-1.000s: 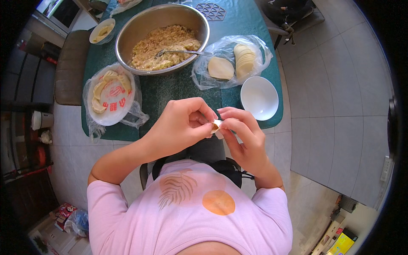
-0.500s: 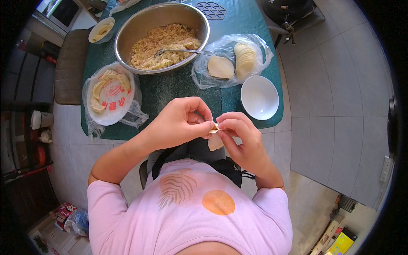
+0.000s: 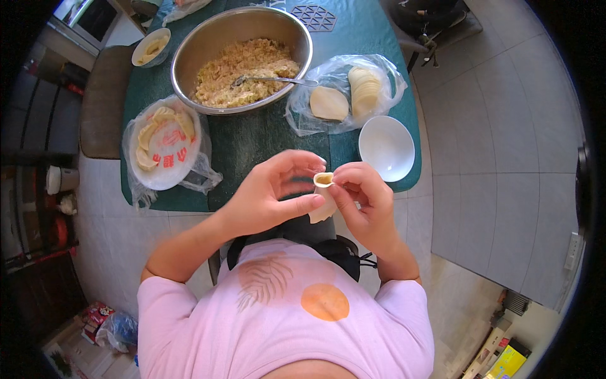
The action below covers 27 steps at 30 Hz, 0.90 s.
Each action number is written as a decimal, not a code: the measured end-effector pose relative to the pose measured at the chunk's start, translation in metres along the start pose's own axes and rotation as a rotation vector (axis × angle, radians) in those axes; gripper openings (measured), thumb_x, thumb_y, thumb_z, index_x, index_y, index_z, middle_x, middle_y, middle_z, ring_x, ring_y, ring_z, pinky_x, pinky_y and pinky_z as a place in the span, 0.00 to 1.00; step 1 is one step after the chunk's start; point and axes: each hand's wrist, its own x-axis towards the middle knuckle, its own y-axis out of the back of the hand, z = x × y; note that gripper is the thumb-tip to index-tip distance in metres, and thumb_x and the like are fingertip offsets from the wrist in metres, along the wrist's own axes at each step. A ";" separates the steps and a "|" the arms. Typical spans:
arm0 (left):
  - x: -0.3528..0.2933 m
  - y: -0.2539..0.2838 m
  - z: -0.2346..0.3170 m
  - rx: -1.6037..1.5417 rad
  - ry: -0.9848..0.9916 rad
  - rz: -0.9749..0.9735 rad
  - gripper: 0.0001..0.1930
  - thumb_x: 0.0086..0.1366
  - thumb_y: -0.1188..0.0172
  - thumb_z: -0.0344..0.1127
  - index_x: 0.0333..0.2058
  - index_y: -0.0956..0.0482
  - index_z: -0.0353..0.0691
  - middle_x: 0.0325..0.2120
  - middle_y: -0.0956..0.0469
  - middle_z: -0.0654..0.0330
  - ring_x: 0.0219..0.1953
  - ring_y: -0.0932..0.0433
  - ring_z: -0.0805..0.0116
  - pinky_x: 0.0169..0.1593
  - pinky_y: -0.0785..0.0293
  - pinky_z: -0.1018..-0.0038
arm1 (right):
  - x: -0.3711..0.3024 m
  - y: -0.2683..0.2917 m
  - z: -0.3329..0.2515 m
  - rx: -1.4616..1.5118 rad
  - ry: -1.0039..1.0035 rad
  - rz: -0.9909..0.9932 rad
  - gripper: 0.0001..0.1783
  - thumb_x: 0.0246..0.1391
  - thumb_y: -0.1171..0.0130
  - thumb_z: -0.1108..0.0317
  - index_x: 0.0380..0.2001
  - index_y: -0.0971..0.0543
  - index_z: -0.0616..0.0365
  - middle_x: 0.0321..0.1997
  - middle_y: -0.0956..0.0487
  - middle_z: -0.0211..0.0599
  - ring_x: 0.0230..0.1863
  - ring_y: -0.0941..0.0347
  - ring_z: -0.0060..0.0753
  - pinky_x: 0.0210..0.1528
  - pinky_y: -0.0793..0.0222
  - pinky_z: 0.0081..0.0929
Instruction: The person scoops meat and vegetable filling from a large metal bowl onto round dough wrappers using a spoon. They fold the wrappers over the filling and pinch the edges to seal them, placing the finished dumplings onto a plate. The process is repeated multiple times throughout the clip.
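Observation:
A partly folded dumpling [image 3: 322,207] hangs upright in front of my body, its top edge curled round a little yellowish filling. My right hand [image 3: 366,197] pinches its right side between thumb and fingers. On the other side my left hand [image 3: 268,191] has its thumb and fingers apart, close to the wrapper; whether the fingertips touch it I cannot tell. Beyond them stands a steel bowl [image 3: 305,60] of minced filling [image 3: 243,69] with a spoon [image 3: 278,80] resting in it. Round wrappers [image 3: 329,103] lie in a clear plastic bag, one apart from an overlapping row.
At the table's [image 3: 243,142] left, a plate [image 3: 170,174] covered in clear plastic holds several folded dumplings. A white bowl [image 3: 386,148] stands by the right edge, a smaller bowl [image 3: 151,47] at the far left. A dark lattice trivet [image 3: 314,18] lies at the back.
My left fingers have spread away from the dumpling. Its top, earlier covered by both hands' fingertips, now shows as an open rim with filling inside. My right hand keeps its pinch.

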 end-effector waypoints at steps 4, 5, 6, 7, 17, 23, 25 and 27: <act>-0.008 0.001 -0.017 -0.154 0.008 0.081 0.23 0.58 0.40 0.23 0.51 0.37 0.36 0.47 0.31 0.55 0.46 0.27 0.71 0.51 0.28 0.74 | 0.009 -0.011 -0.001 0.125 -0.098 0.037 0.07 0.52 0.43 0.80 0.35 0.28 0.65 0.36 0.26 0.39 0.37 0.24 0.26 0.38 0.25 0.21; -0.009 0.001 -0.018 -0.137 -0.028 0.119 0.21 0.58 0.41 0.22 0.50 0.36 0.35 0.46 0.30 0.55 0.47 0.27 0.70 0.52 0.28 0.74 | 0.013 -0.013 -0.002 0.106 -0.079 0.036 0.07 0.51 0.43 0.80 0.34 0.27 0.65 0.36 0.26 0.39 0.37 0.24 0.28 0.38 0.25 0.22; -0.010 0.001 -0.017 -0.118 -0.056 0.147 0.21 0.59 0.42 0.21 0.50 0.36 0.34 0.46 0.30 0.55 0.47 0.27 0.69 0.52 0.28 0.74 | 0.016 -0.015 -0.002 0.087 -0.060 0.033 0.07 0.51 0.42 0.80 0.34 0.27 0.65 0.35 0.25 0.40 0.36 0.24 0.29 0.38 0.25 0.22; -0.012 0.000 -0.015 -0.098 -0.085 0.175 0.21 0.59 0.43 0.21 0.50 0.36 0.34 0.46 0.30 0.55 0.47 0.26 0.69 0.52 0.28 0.74 | 0.018 -0.016 -0.003 0.005 -0.024 0.018 0.08 0.50 0.41 0.80 0.34 0.27 0.65 0.35 0.25 0.40 0.36 0.24 0.30 0.37 0.26 0.24; -0.034 0.024 -0.014 -0.046 -0.340 0.205 0.20 0.62 0.48 0.19 0.53 0.36 0.32 0.48 0.29 0.54 0.50 0.27 0.69 0.52 0.28 0.73 | 0.053 -0.038 -0.029 -0.221 0.178 -0.123 0.13 0.43 0.38 0.81 0.34 0.25 0.61 0.31 0.25 0.40 0.31 0.26 0.39 0.33 0.30 0.28; -0.046 0.046 -0.010 -0.028 -0.467 0.243 0.20 0.62 0.47 0.19 0.53 0.36 0.32 0.50 0.30 0.52 0.51 0.28 0.66 0.53 0.29 0.71 | 0.068 -0.068 -0.036 -0.266 0.260 -0.150 0.12 0.44 0.37 0.80 0.34 0.25 0.61 0.32 0.25 0.41 0.31 0.26 0.41 0.33 0.30 0.29; -0.050 0.053 -0.008 -0.015 -0.505 0.275 0.21 0.61 0.46 0.19 0.53 0.36 0.32 0.51 0.30 0.51 0.51 0.28 0.65 0.52 0.28 0.70 | 0.074 -0.079 -0.041 -0.278 0.293 -0.155 0.12 0.44 0.38 0.79 0.34 0.25 0.61 0.32 0.25 0.41 0.31 0.27 0.41 0.32 0.30 0.29; -0.055 0.059 -0.006 -0.010 -0.543 0.315 0.20 0.61 0.46 0.19 0.53 0.36 0.32 0.51 0.30 0.51 0.51 0.28 0.64 0.52 0.28 0.70 | 0.080 -0.091 -0.046 -0.271 0.306 -0.179 0.11 0.45 0.38 0.80 0.34 0.26 0.61 0.32 0.26 0.41 0.31 0.27 0.42 0.32 0.30 0.29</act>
